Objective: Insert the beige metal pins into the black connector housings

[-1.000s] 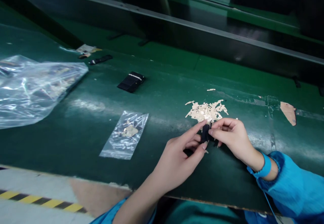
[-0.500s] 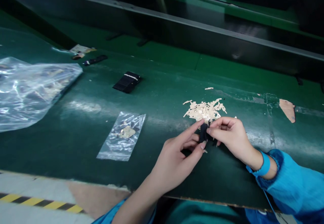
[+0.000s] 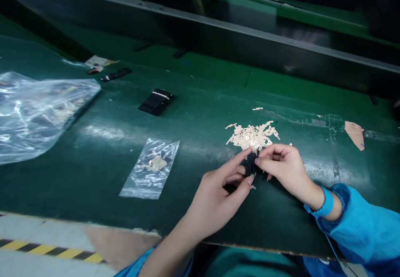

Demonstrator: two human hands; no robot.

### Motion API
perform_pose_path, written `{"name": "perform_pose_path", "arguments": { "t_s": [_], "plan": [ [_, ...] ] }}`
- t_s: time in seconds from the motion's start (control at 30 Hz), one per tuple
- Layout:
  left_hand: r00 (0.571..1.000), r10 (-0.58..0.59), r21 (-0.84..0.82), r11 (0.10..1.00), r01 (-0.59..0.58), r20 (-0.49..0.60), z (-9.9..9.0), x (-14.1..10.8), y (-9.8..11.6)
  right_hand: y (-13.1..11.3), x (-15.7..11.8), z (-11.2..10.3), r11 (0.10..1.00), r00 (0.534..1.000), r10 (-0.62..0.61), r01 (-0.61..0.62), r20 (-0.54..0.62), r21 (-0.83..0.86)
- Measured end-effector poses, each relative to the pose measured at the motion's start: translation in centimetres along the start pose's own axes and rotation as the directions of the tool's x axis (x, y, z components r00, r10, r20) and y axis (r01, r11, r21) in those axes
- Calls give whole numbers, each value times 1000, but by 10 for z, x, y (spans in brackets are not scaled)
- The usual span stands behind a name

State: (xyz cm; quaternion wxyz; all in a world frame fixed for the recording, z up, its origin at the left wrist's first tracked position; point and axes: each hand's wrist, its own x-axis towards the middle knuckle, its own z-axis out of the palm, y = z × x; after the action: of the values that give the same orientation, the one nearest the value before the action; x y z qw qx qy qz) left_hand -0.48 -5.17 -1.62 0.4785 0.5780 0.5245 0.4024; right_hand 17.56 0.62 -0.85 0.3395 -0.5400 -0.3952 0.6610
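Between the thumb and fingers of my left hand (image 3: 220,197) is a small black piece (image 3: 250,164), held upright over the table. My right hand (image 3: 283,166) pinches at the same piece from its right side; its fingertips partly hide what they grip. Just beyond the fingers lies a loose heap of small pale strips (image 3: 251,137), flat and narrow. One light strip (image 3: 253,187) shows below the black piece, near my left thumb.
A small clear bag (image 3: 151,168) with pale pieces lies left of my hands. Behind it rests a black flat stack (image 3: 156,101) with a light band. A large clear bag (image 3: 40,114) fills the far left. A brown scrap (image 3: 355,135) lies to the right on the green table (image 3: 193,114).
Hardly anything differs. Both hands stay at the black piece in almost the same pose, and the view has shifted very slightly.
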Motion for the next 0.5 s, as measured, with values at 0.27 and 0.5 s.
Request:
{"name": "perform_pose_path", "arguments": {
  "t_s": [0.27,0.5],
  "plan": [
    [1000,-21,-8,1000,21,0,-1,1,4,3,1,-2,998,998,-57,59,35,-34],
    [1000,-20,-30,999,20,5,0,1,3,4,2,-3,996,996,-72,74,45,-40]
  ]
}}
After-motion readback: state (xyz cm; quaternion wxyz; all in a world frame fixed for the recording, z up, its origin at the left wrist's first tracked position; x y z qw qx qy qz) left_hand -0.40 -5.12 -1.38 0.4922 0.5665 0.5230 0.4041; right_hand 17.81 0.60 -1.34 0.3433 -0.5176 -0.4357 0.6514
